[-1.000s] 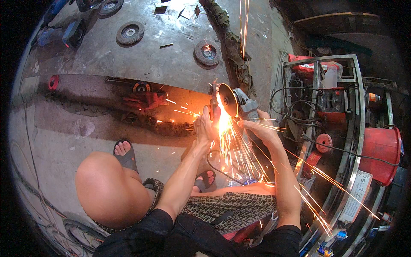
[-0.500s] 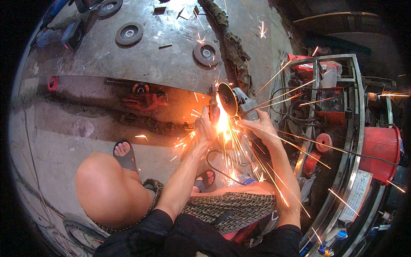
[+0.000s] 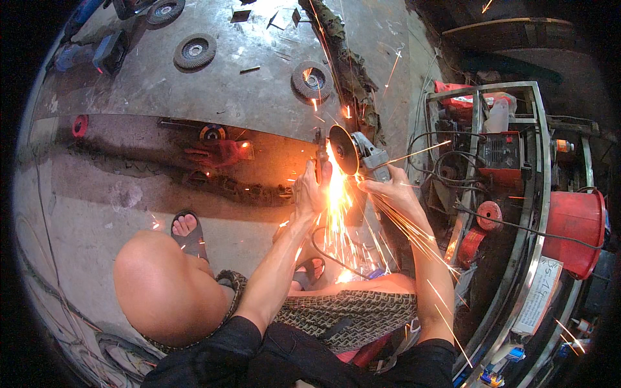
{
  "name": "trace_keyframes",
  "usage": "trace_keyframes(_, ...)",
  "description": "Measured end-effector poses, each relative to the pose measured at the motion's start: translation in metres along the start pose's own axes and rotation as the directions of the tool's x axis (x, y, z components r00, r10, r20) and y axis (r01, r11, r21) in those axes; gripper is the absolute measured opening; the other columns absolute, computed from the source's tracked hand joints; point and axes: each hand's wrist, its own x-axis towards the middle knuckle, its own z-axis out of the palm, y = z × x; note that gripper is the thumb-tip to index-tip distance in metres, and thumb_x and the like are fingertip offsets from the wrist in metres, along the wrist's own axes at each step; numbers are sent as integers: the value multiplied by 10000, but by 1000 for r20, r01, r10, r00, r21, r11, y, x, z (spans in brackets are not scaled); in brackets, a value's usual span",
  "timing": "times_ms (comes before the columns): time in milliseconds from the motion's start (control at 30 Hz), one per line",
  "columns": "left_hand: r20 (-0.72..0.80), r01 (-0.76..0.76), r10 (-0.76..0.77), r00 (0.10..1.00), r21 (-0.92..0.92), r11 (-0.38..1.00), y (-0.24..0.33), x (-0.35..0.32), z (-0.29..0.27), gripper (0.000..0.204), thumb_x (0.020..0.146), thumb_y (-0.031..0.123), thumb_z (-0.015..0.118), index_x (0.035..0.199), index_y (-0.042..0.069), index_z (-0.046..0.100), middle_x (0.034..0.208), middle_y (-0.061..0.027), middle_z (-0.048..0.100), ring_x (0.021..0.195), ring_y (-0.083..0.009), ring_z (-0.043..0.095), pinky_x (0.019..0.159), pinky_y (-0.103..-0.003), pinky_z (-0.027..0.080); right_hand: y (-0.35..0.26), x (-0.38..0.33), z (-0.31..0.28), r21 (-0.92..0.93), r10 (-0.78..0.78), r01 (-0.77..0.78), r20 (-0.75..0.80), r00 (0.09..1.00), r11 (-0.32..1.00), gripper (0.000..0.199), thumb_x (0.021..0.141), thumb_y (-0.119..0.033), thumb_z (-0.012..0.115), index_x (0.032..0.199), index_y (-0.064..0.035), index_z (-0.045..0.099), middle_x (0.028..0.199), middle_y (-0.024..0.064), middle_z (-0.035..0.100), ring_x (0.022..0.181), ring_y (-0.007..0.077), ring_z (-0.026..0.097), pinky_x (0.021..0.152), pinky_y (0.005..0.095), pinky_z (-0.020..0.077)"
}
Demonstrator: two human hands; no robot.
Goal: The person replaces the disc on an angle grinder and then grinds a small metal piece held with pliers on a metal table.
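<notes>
My right hand (image 3: pixel 393 189) is closed around an angle grinder (image 3: pixel 374 159) with a dark, thin disc (image 3: pixel 343 150) facing left. Just left of the disc, my left hand (image 3: pixel 309 193) grips a small dark metal piece (image 3: pixel 321 145) by its lower end. Bright sparks (image 3: pixel 336 220) pour from between disc and piece, down toward my lap and sandalled feet. Glare hides the exact contact point and part of the left fingers. A dark cord (image 3: pixel 318 244) loops below the hands.
Several flap discs (image 3: pixel 195 52) and metal scraps lie on the grey sheet ahead. A red glove (image 3: pixel 223 152) and a small disc (image 3: pixel 213 132) sit left. At right, a metal frame (image 3: pixel 542 155) holds a red-and-black machine (image 3: pixel 503 154), with a red bucket (image 3: pixel 572 234) beside it.
Both hands, the grinder and the metal piece keep almost the same place. The spark spray has shifted, with fewer long streaks flying right and more falling downward.
</notes>
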Motion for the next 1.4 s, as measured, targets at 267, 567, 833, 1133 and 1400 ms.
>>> trace_keyframes(267,-11,-5,5,1000,-17,1000,10,-1,-8,668,990,606,408,956,-45,556,728,-337,627,735,-509,637,692,-570,454,2,6,-5,-276,32,-45,-53,998,960,395,751,-127,803,1100,17,685,853,72,708,738,118,641,640,295,509)
trace_keyframes(567,33,-37,38,999,-26,999,13,-4,-6,695,988,604,407,1075,-66,571,846,-334,657,844,-481,659,740,-551,476,37,19,-21,-290,-97,75,-61,993,954,425,700,-196,835,1044,16,704,834,62,702,705,126,625,624,302,499)
trace_keyframes(833,55,41,-40,998,-19,999,10,-2,-6,680,985,617,395,1093,-30,574,817,-296,666,818,-484,656,730,-546,472,13,8,-9,-171,43,-54,-67,997,984,424,711,-193,848,1048,-5,671,731,38,642,575,107,571,528,284,449)
trace_keyframes(1133,-3,20,-20,1000,-52,998,14,-3,-7,606,1002,577,393,1039,-1,570,760,-299,648,762,-502,639,718,-561,458,11,9,-8,-306,-4,-16,-64,998,952,432,727,-200,836,1067,7,669,759,27,656,634,87,563,565,267,438)
trace_keyframes(1400,30,10,-10,1000,-7,1000,9,-1,-6,653,987,614,390,1051,-8,580,770,-308,651,783,-500,639,733,-562,457,10,6,-6,-164,-14,9,-28,1000,986,425,746,-192,821,1087,7,663,748,15,652,604,94,566,543,281,439)
